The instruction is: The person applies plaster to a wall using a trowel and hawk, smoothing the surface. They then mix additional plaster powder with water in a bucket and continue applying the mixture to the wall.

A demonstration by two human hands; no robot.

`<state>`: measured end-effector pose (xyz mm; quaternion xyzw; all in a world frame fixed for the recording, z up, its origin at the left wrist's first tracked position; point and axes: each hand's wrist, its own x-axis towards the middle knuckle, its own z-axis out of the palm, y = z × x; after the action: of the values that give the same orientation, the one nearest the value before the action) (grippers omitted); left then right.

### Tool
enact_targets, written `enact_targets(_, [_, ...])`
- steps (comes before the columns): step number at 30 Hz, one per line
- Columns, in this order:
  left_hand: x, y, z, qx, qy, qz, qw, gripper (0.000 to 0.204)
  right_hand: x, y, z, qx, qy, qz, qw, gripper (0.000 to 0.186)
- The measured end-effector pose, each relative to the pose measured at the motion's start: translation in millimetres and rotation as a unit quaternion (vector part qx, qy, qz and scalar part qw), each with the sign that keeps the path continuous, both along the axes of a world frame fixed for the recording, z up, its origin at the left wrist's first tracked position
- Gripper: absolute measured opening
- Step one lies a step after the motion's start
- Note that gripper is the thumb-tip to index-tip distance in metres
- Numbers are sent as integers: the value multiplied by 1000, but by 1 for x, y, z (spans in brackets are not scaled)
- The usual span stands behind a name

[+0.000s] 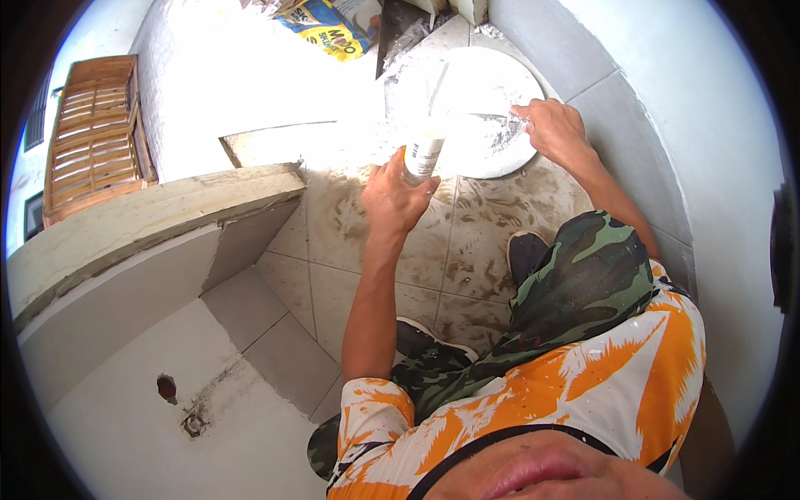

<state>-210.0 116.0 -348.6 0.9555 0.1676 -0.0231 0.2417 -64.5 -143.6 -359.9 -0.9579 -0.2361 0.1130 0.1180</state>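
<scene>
My left hand (398,196) is wrapped round the lower part of a white plastic bottle (425,148) with a printed label. The bottle stands out against strong glare, so its upper end is hard to make out. My right hand (556,131) is closed at the right edge of a round white basin (505,167). A thin flat edge runs from its fingers across the basin, but glare hides what it belongs to. White powder or paste and a greyish smear lie in the basin, which rests on the floor beyond my knees.
Muddy smears cover the floor tiles (479,217). A tiled wall (621,117) closes the right side. On the left are a low ledge (167,204) and a wooden slatted frame (96,137). A yellow and blue bag (333,33) lies at the far end.
</scene>
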Motion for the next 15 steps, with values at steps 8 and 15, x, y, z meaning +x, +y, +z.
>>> enact_targets(8, [26,-30,-24,12,145,-64,987,79,-12,-5,-4,-5,22,-73,997,39])
enact_targets(15, [44,-41,-37,37,187,-95,977,67,-12,-12,-8,24,22,-91,995,38])
